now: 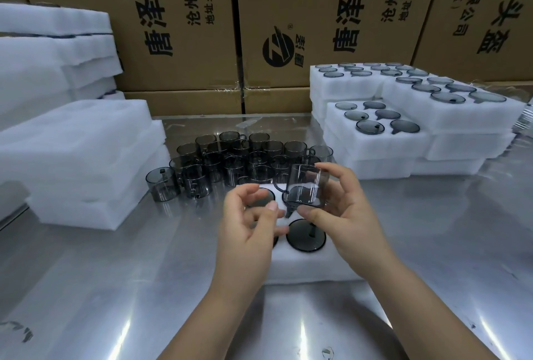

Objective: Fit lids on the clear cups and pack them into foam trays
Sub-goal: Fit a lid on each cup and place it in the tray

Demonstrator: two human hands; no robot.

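Cup held over the tray, ready to seat

My right hand (340, 204) grips a clear cup (305, 186) by its sides, tilted just above the foam tray (302, 270). My left hand (248, 227) is beside it, loosely curled, apparently empty. I'd level the cup, centre it over a free pocket near the lidded cup (307, 234), then press down evenly.

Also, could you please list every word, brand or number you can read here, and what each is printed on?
"唐泽A…", large, sideways, cut by the frame's top: left cardboard box and middle cardboard box.
"沧州唐泽…" and "地址:…", smaller: same two boxes; "河北" follows on the left one.
"唐泽" with ®, beside the round logo: middle box.
"…有限公司" and "头盔": right cardboard box; its bracketed small print is too blurred.
No print shows on the clear cup.
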